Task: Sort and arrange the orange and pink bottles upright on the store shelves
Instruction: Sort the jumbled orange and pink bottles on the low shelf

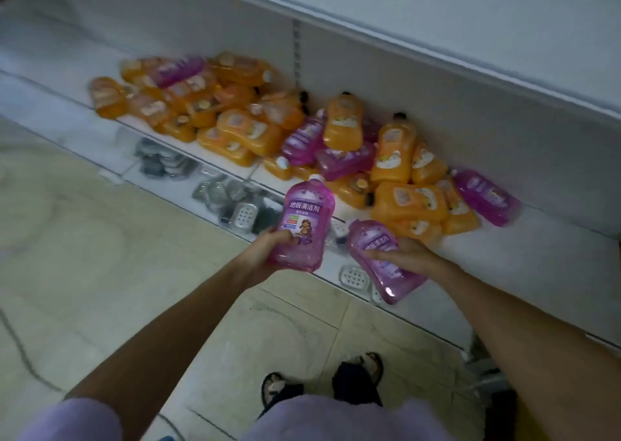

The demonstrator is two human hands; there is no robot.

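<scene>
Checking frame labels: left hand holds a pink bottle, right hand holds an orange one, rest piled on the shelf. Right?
One error. The head view shows the right hand gripping a second pink bottle, not an orange one. The left hand holds a pink bottle and the other bottles lie piled on the shelf.

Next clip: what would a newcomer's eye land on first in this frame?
First, the heap of orange bottles lying jumbled on the white shelf, with a few loose pink bottles mixed in. Next, in front of the shelf, the left hand grips an upright pink bottle, label towards the camera, and the right hand grips a tilted pink bottle.
</scene>
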